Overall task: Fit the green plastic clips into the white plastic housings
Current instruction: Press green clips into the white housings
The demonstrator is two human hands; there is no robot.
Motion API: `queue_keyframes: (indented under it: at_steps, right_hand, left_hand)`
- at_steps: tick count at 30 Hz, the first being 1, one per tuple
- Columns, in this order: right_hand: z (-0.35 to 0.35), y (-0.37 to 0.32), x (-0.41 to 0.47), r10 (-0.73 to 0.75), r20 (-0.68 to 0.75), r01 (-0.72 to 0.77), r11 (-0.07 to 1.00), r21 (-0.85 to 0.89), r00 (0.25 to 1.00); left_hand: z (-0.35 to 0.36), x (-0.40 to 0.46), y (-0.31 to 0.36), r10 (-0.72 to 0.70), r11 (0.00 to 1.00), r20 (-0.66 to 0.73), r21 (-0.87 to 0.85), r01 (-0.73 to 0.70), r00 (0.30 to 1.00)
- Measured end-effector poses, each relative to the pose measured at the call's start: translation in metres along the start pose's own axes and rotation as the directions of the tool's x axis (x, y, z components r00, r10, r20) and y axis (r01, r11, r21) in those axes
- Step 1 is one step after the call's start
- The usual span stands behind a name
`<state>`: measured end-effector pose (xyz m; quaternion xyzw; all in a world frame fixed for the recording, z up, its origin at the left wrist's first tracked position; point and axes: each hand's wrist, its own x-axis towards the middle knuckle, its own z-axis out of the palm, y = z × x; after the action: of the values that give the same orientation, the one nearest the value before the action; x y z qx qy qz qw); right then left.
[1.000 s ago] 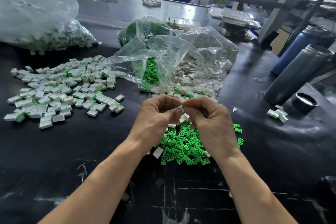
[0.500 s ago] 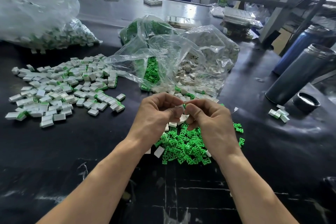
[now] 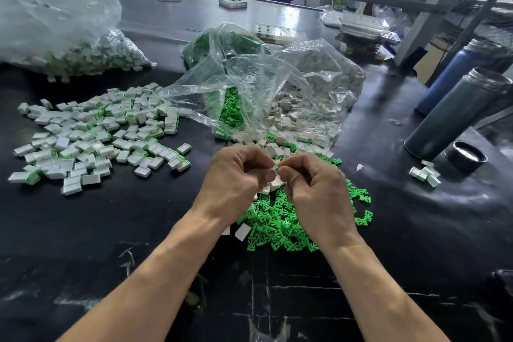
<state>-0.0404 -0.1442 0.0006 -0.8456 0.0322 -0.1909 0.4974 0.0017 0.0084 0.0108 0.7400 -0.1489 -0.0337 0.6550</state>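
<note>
Your left hand (image 3: pixel 236 175) and right hand (image 3: pixel 316 189) meet above green clips (image 3: pixel 280 219) heap near worktop (image 3: pixel 111 230) front edge, fingers curled, pinching one small white housing (image 3: pixel 275 171) between them. Three clear bags (image 3: pixel 249 86) behind. Two steel flasks (image 3: pixel 455 108) at right edge. Finished pieces (image 3: pixel 91 136) too many to count, left side.

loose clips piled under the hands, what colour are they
Bright green loose clips, seen in the head view.

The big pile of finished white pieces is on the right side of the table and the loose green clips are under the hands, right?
Not quite. The head view shows the pile of finished white pieces on the left side of the table. The loose green clips do lie under the hands.
</note>
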Motion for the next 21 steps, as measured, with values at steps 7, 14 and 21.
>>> queue_keyframes:
  at_steps: [7,14,21]
  right_hand:
    - [0.0010,-0.0043,-0.0007,-0.041,-0.009,0.041,0.998,-0.050,0.999]
    - [0.0044,-0.0036,-0.0016,-0.049,-0.026,0.046,0.995,-0.086,0.998]
    - [0.0073,-0.0007,-0.0026,0.028,-0.011,-0.027,0.997,0.075,1.000]
  left_hand:
    - [-0.0019,0.0000,0.0016,0.022,0.996,0.015,0.087,-0.023,1.000]
    - [-0.0047,0.0026,-0.0039,0.052,0.982,0.028,0.179,-0.056,0.998]
    - [-0.0059,0.0028,-0.0052,0.041,0.991,0.007,0.124,-0.042,0.999]
